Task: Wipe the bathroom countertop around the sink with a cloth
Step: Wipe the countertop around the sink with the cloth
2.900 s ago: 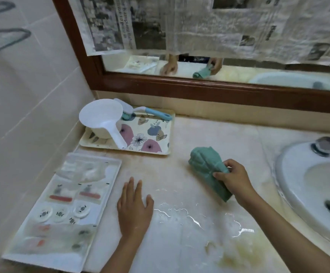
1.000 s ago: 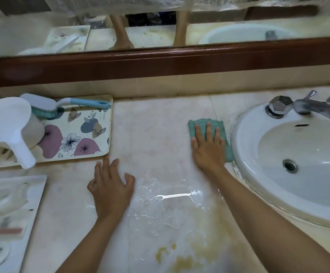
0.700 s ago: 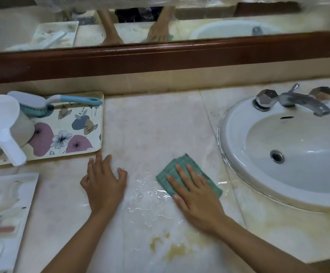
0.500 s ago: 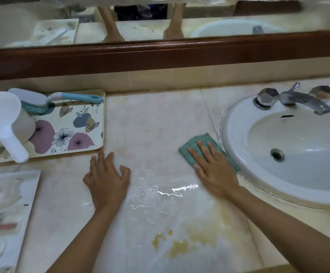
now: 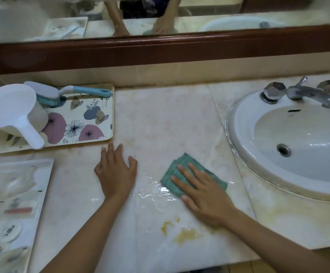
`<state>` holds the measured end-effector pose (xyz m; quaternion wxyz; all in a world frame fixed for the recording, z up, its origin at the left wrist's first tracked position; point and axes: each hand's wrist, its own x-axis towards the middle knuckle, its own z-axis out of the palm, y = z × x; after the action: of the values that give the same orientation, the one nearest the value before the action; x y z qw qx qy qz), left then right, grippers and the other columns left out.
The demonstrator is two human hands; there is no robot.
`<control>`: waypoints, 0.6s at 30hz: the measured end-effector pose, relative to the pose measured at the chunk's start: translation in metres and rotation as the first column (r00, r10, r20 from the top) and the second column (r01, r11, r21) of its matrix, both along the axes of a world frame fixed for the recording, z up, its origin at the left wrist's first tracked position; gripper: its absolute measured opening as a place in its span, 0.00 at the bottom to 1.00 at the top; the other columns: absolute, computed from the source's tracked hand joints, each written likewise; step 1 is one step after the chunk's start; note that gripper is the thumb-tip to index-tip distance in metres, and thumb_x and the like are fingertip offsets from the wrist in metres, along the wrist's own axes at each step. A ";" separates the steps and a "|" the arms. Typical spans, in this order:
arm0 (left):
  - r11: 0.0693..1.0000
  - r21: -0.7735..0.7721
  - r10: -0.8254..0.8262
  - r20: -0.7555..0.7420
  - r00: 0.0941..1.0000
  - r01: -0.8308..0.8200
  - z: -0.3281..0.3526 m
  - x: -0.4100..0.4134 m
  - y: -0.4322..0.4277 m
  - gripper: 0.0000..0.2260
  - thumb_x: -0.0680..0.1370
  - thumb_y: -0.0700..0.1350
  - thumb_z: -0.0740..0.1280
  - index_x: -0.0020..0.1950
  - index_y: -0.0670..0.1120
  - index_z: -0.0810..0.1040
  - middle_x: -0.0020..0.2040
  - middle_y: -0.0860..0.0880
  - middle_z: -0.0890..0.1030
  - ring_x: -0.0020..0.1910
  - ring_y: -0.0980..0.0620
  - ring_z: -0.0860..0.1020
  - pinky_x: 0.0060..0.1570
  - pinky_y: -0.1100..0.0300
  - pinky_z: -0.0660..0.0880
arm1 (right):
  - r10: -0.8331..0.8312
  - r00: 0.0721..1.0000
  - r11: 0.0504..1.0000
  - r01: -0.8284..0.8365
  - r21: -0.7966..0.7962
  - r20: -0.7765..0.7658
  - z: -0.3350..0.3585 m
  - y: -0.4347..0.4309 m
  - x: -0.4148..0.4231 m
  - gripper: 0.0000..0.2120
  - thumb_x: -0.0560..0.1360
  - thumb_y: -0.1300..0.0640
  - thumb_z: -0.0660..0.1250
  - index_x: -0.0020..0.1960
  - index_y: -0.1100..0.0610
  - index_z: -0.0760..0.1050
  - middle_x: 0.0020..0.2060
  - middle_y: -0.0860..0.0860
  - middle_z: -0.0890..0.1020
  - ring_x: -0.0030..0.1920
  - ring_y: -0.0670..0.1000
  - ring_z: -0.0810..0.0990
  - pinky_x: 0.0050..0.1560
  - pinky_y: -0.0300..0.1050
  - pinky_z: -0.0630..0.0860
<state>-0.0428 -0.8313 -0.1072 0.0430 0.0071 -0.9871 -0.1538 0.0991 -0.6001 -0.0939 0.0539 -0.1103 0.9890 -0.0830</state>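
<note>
A folded green cloth (image 5: 175, 170) lies flat on the beige marble countertop (image 5: 166, 123), left of the white sink (image 5: 245, 123). My right hand (image 5: 203, 192) presses on the cloth with straight, spread fingers. My left hand (image 5: 115, 170) rests flat on the counter, a short way left of the cloth, fingers straight. Streaks of water (image 5: 154, 194) shine between the two hands. A yellowish stain (image 5: 183, 233) sits near the counter's front edge, just below my right hand.
A floral tray (image 5: 93, 119) at the back left carries a white scoop (image 5: 12, 113) and a blue-handled brush (image 5: 69, 92). A white tray of wrapped toiletries (image 5: 12, 203) lies at the front left. The chrome tap (image 5: 306, 93) stands behind the basin. A wood-framed mirror (image 5: 160, 50) runs along the back.
My right hand slid the cloth from beside the sink rim back toward me and to the left, onto the wet patch. The left hand stayed in place.
</note>
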 end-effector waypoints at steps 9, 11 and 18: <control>1.000 0.024 0.008 -0.023 1.000 -0.008 -0.002 -0.004 0.002 0.24 0.74 0.53 0.58 0.68 0.47 0.73 0.73 0.45 0.69 0.75 0.44 0.63 0.63 0.45 0.61 | -0.433 0.896 0.896 0.440 -0.063 0.102 0.002 -0.029 -0.087 0.26 0.80 0.42 0.38 0.78 0.43 0.43 0.78 0.47 0.41 0.77 0.53 0.38 0.76 0.53 0.42; 0.997 0.074 0.025 0.008 1.000 -0.026 0.001 -0.005 0.000 0.23 0.75 0.54 0.60 0.69 0.49 0.72 0.75 0.48 0.67 0.76 0.47 0.60 0.66 0.46 0.59 | -0.319 0.943 0.942 0.327 -0.082 0.097 0.002 -0.052 -0.063 0.26 0.81 0.43 0.40 0.78 0.42 0.44 0.78 0.46 0.41 0.77 0.53 0.37 0.75 0.53 0.42; 0.842 0.538 0.044 -0.022 0.999 -0.025 0.026 0.039 -0.046 0.15 0.75 0.35 0.66 0.59 0.45 0.81 0.70 0.50 0.74 0.68 0.50 0.71 0.63 0.74 0.60 | -0.030 0.997 0.998 0.034 -0.059 0.065 0.002 -0.019 -0.001 0.25 0.80 0.40 0.42 0.76 0.37 0.48 0.78 0.42 0.46 0.77 0.48 0.41 0.74 0.49 0.47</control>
<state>-0.0034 -0.8777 -0.0810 0.0586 0.0342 -0.9034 -0.4234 0.0980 -0.6194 -0.0918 0.0809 -0.0932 0.9854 -0.1170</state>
